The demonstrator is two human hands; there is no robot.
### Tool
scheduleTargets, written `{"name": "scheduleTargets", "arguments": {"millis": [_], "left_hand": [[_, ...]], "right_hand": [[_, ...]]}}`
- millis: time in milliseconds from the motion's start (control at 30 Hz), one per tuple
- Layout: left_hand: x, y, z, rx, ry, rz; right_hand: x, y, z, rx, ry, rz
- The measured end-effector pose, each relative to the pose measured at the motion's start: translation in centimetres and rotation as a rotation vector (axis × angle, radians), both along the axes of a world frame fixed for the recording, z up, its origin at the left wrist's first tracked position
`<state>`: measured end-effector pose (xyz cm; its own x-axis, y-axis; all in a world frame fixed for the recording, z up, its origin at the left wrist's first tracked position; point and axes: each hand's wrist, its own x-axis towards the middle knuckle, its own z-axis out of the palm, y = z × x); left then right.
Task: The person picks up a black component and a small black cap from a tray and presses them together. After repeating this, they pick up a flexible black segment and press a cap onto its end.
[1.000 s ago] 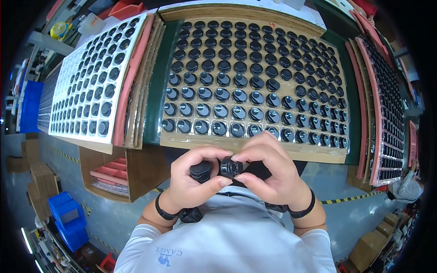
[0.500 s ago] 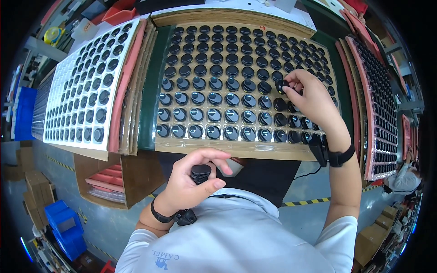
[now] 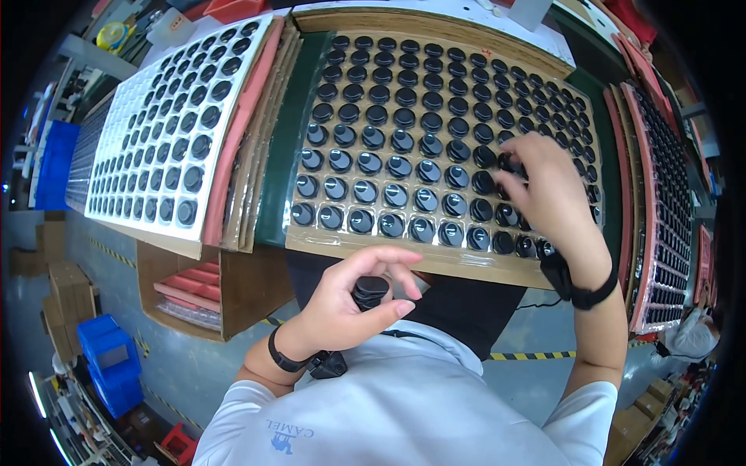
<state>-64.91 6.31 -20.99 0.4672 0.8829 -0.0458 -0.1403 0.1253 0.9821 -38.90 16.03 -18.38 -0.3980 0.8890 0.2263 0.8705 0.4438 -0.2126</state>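
While left hand (image 3: 342,307) grips black cap (image 3: 371,290), right hand (image 3: 548,194) touches tray (image 3: 357,247).

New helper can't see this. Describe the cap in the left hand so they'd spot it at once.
Start at the big centre tray filled with rows of black caps. Drop below its near edge to the left hand close to the person's chest. The cap pinched there is the only one out of a tray.

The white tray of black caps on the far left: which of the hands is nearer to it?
Left. The left hand holds a black cap below the middle tray, right of the white tray; the right hand is farther right.
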Motion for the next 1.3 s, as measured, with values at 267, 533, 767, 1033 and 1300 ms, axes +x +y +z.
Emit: {"name": "scheduleTargets", "arguments": {"millis": [267, 533, 767, 1033, 1300], "left_hand": [[0.8, -0.4, -0.2, 0.021, 0.029, -0.066], [1.0, -0.5, -0.5, 0.036, 0.036, -0.077], [0.3, 0.1, -0.5, -0.01, 0.045, -0.11], [0.3, 0.0, -0.7, 0.089, 0.037, -0.042], [0.1, 0.0, -0.7, 0.041, -0.017, -0.047]], "right_hand": [[-6.0, -5.2, 2.0, -0.422, 0.506, 0.508], [-6.6, -5.7, 1.3, -0.513, 0.548, 0.505], [-1.9, -2.7, 1.2, -0.288, 0.502, 0.188], [4.7, 1.0, -1.3, -0.024, -0.056, -0.101], [4.0, -0.1, 0.5, -0.011, 0.011, -0.084]]}}
